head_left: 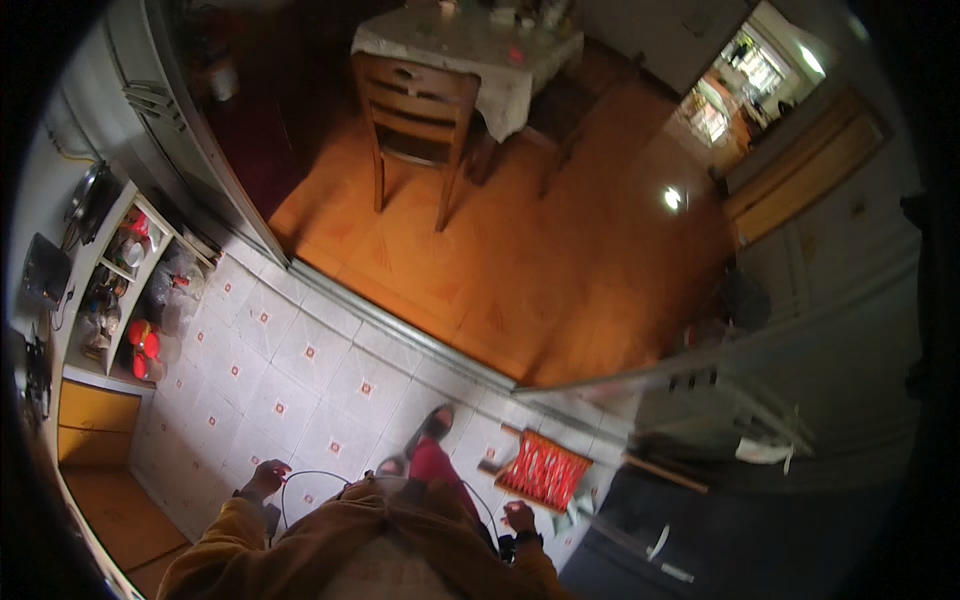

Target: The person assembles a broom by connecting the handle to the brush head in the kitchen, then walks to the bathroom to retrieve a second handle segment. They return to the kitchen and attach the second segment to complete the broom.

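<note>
The white tile floor [335,400] has little red-brown squares [310,352]. Past a metal door track [400,326], the other floor [540,280] is orange and shiny. A wooden chair [415,92] stands by a table [450,42] with a pale cloth [503,100]. A far window [762,76] glows brightly.

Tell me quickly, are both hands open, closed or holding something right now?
Left hand: fingers look partly curled; whether it holds anything cannot be told.
Right hand: also seems partly curled; no held thing can be made out.

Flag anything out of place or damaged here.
No obvious spill or damage stands out. Slightly untidy: a thin dark cable loops loosely near the left hand, and clear plastic bags bunch beside the shelf.
</note>
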Demonstrator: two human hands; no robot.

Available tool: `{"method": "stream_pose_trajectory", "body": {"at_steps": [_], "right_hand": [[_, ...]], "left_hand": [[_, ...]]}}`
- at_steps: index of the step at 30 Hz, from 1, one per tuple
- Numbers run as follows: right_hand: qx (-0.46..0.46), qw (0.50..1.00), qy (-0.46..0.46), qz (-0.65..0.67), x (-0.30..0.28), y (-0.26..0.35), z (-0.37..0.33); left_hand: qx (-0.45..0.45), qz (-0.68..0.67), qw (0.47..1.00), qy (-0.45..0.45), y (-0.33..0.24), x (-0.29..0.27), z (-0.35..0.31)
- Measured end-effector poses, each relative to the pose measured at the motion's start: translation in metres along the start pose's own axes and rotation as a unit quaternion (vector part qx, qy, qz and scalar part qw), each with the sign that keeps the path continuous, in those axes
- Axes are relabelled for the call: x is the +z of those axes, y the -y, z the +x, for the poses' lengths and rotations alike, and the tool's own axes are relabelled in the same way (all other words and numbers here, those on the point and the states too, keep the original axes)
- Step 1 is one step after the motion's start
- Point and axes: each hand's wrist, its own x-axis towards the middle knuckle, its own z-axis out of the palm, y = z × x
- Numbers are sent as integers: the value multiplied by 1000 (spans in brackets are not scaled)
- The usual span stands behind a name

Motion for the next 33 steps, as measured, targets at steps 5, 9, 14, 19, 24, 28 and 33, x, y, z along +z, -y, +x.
{"method": "stream_pose_trajectory", "body": {"at_steps": [5,9,14,19,24,28,33], "right_hand": [[-198,970,-45,-138,-45,86,72],[-326,903,-8,-281,-87,156,162],[-444,782,-87,-429,-121,282,260],[-325,932,-59,-152,-133,414,301],[-363,906,-129,-175,-152,467,295],[-199,968,-133,-80,-154,430,294],[-73,986,-89,-121,-138,327,291]], "left_hand": [[-57,-90,994,-39,-88,-20,30],[-47,-111,991,-56,-135,-25,66],[152,223,961,-65,-131,-45,116],[-74,-280,957,8,-121,-75,187],[-129,-396,894,162,-195,-159,302],[109,-81,989,58,-318,-211,416],[230,39,970,72,-472,-215,505]]}}
